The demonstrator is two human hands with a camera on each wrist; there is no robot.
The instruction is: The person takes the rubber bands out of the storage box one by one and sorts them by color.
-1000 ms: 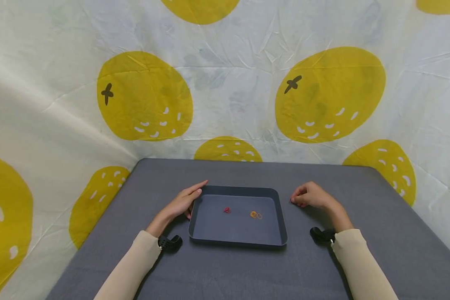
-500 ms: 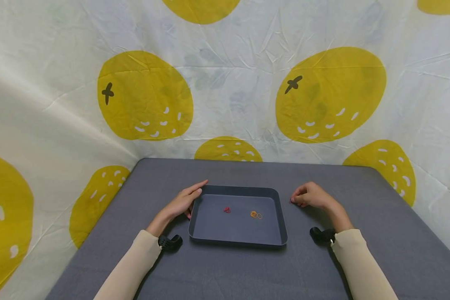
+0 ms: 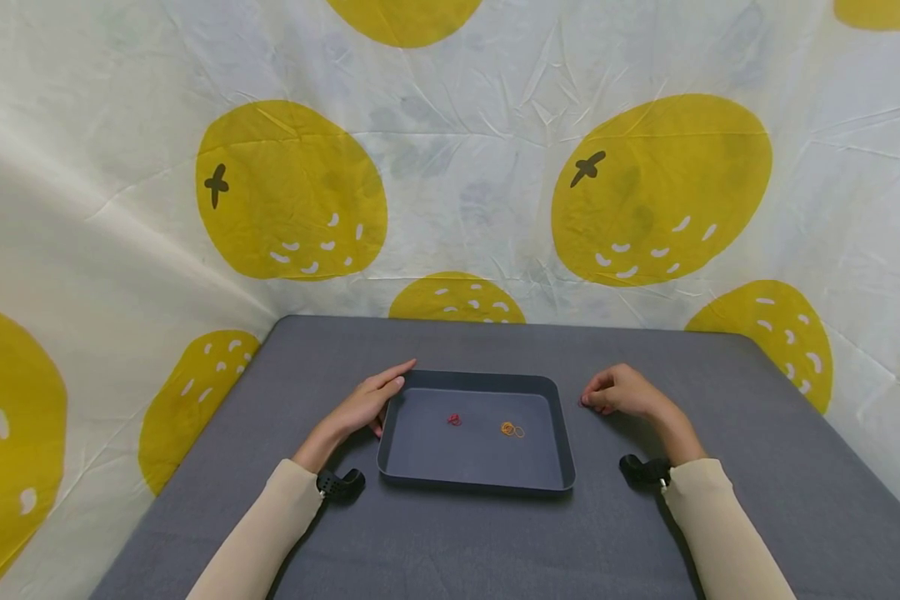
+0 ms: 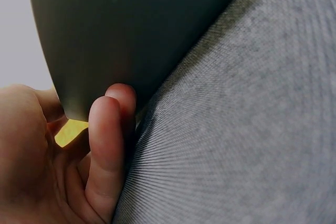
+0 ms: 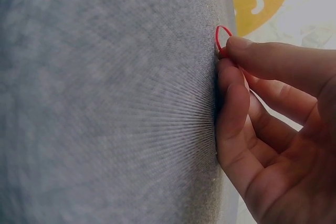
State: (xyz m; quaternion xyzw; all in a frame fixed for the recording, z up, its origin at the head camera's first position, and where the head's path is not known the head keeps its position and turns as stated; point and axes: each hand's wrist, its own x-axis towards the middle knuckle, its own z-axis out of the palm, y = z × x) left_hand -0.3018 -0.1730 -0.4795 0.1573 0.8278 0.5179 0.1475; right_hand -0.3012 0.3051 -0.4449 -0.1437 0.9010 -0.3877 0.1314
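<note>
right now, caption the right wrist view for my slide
The right hand's fingers pinch a small red loop near the grey tabletop.

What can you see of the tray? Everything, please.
The tray is a shallow dark blue-grey rectangle with rounded corners, low raised walls and a smooth, plain floor; metal or plastic, I can't tell. It sits upright on the grey cloth surface, one long side toward the person. The left hand holds its left end, fingers at the outer wall. Inside lie red bands, left of middle, and orange bands, right of middle.
</note>
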